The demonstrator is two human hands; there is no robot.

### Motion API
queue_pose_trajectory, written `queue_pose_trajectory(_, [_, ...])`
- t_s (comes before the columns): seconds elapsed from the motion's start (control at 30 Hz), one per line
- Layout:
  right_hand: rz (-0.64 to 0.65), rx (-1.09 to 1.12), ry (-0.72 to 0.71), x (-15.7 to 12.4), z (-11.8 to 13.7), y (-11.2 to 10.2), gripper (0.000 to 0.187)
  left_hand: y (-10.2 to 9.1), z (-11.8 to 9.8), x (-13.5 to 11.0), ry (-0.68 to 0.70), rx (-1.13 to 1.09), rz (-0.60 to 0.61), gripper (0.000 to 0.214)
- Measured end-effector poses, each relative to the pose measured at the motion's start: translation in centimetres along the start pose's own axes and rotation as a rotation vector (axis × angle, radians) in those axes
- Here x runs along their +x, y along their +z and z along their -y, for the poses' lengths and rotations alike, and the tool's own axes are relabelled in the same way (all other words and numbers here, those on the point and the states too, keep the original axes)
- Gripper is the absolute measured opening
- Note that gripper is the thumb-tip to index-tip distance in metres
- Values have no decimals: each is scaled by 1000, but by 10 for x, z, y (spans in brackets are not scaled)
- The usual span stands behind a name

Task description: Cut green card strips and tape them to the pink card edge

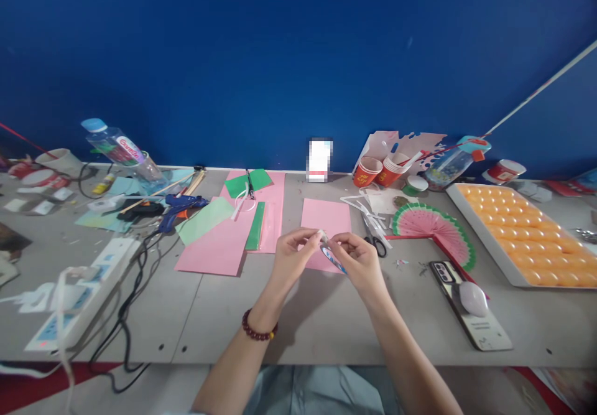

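My left hand [298, 250] and my right hand [357, 256] meet above a pink paper sheet [326, 213] in the middle of the table. In my right fingers is what looks like a small roll of tape [332, 258], its side printed blue and white. The left thumb and forefinger pinch a small pale bit at the roll's upper edge; it looks like the tape's end, partly hidden by the fingertips. Just right of my right hand lie black-handled scissors [377, 246] beside white paper strips [361, 201].
To the left are pink sheets [212, 247], a blue glue gun [181, 206], a power strip [88, 297] and black cables. A phone [319, 161] stands against the blue wall. On the right are red cups [368, 171], a watermelon-patterned paper fan [433, 228], another phone [487, 328] and an orange-domed tray [517, 231].
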State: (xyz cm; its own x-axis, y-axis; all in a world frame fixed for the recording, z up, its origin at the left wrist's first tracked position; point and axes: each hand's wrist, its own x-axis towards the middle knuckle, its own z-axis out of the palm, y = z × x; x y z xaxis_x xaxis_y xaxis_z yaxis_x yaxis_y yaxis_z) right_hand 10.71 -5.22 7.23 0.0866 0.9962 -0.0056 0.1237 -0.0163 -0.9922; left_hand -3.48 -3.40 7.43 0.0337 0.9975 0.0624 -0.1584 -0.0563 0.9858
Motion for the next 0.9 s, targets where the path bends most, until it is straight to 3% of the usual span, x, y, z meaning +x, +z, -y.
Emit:
queue_pose_trajectory(0.63, [24,27,7,1,-3,5,30,5,4,-1,16,-32,-115,16])
queue_pose_trajectory(0.9, [18,18,2,1,-3,6,30,6,3,0,-45,-87,-131,20])
